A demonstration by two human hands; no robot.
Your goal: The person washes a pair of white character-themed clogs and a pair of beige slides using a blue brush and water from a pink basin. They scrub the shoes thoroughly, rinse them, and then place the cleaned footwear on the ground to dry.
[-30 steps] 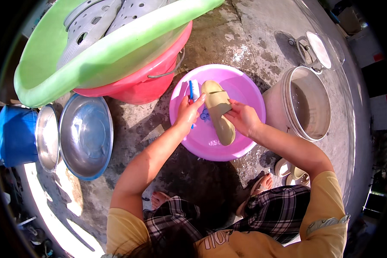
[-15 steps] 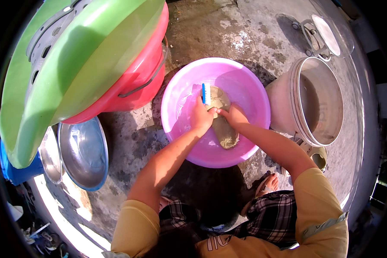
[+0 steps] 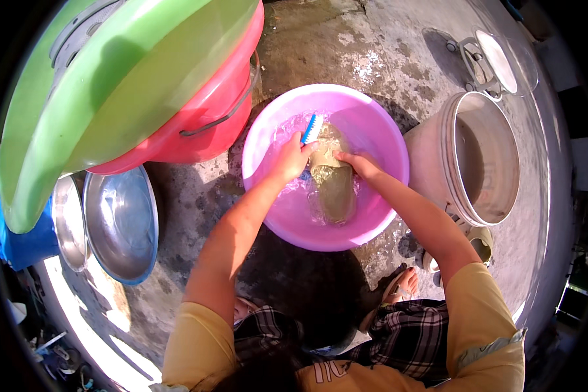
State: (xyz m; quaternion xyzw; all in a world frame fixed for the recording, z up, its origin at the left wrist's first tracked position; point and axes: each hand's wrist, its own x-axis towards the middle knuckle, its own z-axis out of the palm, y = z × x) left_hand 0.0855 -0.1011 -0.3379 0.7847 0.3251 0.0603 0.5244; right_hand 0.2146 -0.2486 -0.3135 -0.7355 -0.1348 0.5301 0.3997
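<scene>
Closest to you are your own plaid-covered knees and a sandalled foot (image 3: 404,285) on the wet concrete, then both forearms reaching forward into the pink basin (image 3: 277,215). Your left hand (image 3: 293,159) is wrapped tight around a blue-handled scrub brush (image 3: 311,129), with the brush end poking out past your knuckles toward the far rim. Your right hand (image 3: 359,163) looks pressed down on the top end of the tan shoe (image 3: 334,186) sitting in the soapy water; I honestly can't tell whether the fingers curl around it or just pin it flat. The shoe's long axis runs roughly toward and away from you, near end pointing back at your lap, and it lies just to the right of the brush hand, practically touching it, so the brush hand is the nearer one to its middle. Beside the basin on the right stands a whitish bucket (image 3: 438,163), on the left a red tub (image 3: 202,130) under a green one (image 3: 111,98), with steel bowls (image 3: 121,222) nearer you.
</scene>
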